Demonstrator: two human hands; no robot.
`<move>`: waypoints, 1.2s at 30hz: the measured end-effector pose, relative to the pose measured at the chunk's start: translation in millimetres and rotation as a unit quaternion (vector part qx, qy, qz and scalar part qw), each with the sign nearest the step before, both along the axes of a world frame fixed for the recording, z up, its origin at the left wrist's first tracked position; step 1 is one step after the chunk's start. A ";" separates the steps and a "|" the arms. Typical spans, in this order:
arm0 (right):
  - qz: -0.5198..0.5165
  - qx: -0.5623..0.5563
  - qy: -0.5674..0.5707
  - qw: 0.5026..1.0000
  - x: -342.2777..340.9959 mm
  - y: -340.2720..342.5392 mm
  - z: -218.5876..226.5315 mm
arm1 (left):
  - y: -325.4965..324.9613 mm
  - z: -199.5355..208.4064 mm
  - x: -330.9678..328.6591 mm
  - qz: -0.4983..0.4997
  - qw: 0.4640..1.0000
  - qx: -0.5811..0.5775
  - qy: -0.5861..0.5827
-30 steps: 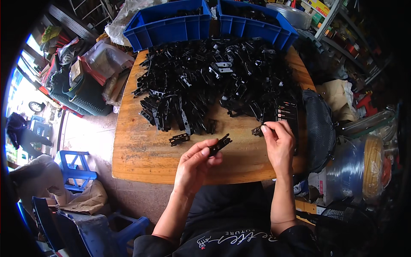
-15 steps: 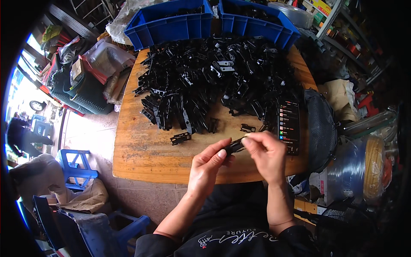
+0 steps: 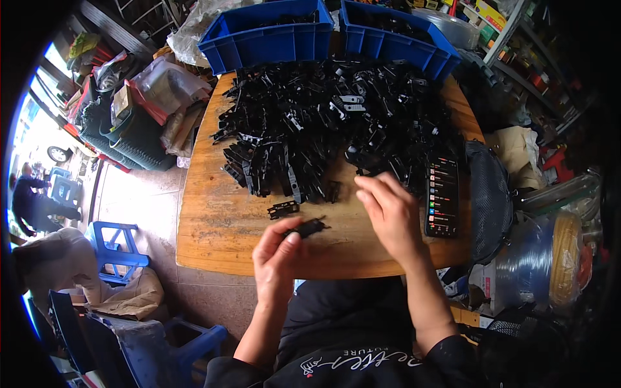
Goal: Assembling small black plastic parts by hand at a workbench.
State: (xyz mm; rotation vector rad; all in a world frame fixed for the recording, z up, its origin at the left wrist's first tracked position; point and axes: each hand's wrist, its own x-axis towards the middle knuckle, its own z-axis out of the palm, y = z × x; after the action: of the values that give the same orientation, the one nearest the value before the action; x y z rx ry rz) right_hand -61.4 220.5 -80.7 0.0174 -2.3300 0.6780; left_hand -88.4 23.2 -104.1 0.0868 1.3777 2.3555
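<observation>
A wooden surface [image 3: 217, 242] with rounded near corners fills the middle of a crowded room, its near edge just in front of the person's dark top [image 3: 362, 336]. Above the near edge, left of its middle, the left hand [image 3: 275, 252] is closed, thumb against fingers, on a slim black part [image 3: 309, 228]; the part points toward the right edge, with thin prongs at its free end. The right hand [image 3: 391, 210] is over the surface, farther from the near edge and toward the right; it is partly open, fingers loosely curled and thumb slightly apart from the index finger, empty as far as it shows.

Just beyond the held part, a small black frame-like piece [image 3: 283, 209] lies on the surface, and another small black piece [image 3: 333, 191] rests by the near side of a big pile of black parts [image 3: 336, 123]. The pile spreads across the far half, with a few grey pieces [image 3: 352, 103] on it. A phone [image 3: 442, 200] with its screen lit lies near the right edge, and a dark mesh bag [image 3: 488, 200] is against that edge. Two blue bins [image 3: 272, 48] holding dark parts stand side by side at the far edge. On the floor beyond the left edge is a blue stool [image 3: 119, 249]; off the near right corner are rolls of clear and yellow material [image 3: 527, 265].
</observation>
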 end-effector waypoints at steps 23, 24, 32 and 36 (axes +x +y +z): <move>-0.003 -0.030 -0.143 0.989 -1.8 27.9 7.1 | 4.0 0.3 -10.5 -0.022 0.999 0.012 0.019; -0.005 -0.098 -0.182 0.978 0.2 26.0 10.1 | 3.3 1.1 -9.7 -0.021 1.000 0.010 0.020; 0.068 -0.304 -0.161 0.937 28.0 -19.6 33.6 | 19.2 9.3 -0.2 -0.063 0.997 -0.004 0.036; 0.035 -0.277 -0.166 0.946 29.5 -24.9 27.7 | 21.5 6.9 6.1 -0.087 0.993 -0.035 0.064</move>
State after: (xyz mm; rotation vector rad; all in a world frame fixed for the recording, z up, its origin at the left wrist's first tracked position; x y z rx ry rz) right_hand -31.9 195.5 -53.0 -0.2898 -2.3689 1.4471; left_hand -82.2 44.7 -97.2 0.3313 1.4469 2.1885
